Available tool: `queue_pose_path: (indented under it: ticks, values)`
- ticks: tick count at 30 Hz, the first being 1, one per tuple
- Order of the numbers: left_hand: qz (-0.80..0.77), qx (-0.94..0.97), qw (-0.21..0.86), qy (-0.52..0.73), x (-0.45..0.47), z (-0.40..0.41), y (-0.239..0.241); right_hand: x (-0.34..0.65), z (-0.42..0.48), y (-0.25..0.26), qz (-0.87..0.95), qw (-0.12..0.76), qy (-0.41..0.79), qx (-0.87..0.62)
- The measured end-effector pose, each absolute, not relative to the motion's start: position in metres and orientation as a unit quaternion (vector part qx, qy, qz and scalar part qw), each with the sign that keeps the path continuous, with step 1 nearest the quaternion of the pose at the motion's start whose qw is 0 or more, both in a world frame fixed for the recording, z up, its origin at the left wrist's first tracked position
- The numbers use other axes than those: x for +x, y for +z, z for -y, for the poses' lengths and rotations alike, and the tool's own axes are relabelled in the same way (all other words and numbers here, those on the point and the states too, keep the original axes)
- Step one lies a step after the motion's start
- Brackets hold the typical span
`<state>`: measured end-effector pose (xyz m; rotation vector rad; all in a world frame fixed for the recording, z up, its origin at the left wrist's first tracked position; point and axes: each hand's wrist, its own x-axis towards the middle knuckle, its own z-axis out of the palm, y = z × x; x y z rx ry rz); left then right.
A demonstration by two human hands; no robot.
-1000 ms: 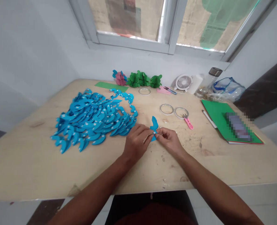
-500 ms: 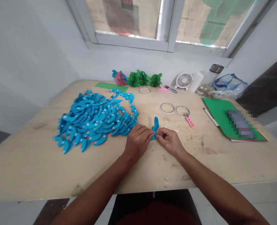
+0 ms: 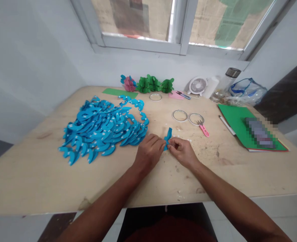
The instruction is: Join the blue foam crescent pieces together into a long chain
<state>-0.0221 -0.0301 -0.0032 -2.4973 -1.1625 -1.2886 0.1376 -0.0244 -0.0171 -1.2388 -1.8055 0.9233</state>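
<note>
Between my two hands is a small blue paper cutout (image 3: 168, 133), its upper part sticking up past my fingertips. My left hand (image 3: 150, 148) pinches its left side, fingers closed. From the other side my right hand (image 3: 182, 149) grips it between thumb and forefinger, other fingers curled. The fingertips hide part of the cutout's middle. Left of my hands lies a large heap of curved blue paper pieces (image 3: 103, 124), many with small white patches. Tiny white bits (image 3: 181, 137) lie on the table just beyond my right hand.
Two tape rolls (image 3: 180, 111) lie ahead, with pink thread snips (image 3: 203, 129) against one. Another tape roll (image 3: 155, 94) is farther back. Green and pink paper figures (image 3: 152, 84), a white fan (image 3: 198, 86) and a bottle (image 3: 227, 80) line the wall. A green folder (image 3: 235, 124) lies right.
The blue paper cutout's upper end has tilted slightly to the right. Both hands keep nearly the same place and grip; the whole view has shifted a little.
</note>
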Motion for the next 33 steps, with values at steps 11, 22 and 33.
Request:
queue_pose_path:
  ticks: [11, 22, 33]
  values:
    - [0.411, -0.809, -0.033, -0.419, -0.025, 0.029, -0.007, 0.138, 0.024, -0.015, 0.701, 0.370, 0.375, -0.481]
    - [0.501, -0.701, -0.259, -0.436, -0.026, 0.029, -0.003, 0.136, 0.024, -0.013, 0.676, 0.379, 0.414, -0.477]
    - [0.544, -0.639, -0.303, -0.451, -0.029, 0.028, -0.001, 0.138, 0.021, -0.011, 0.594, 0.422, 0.501, -0.467]
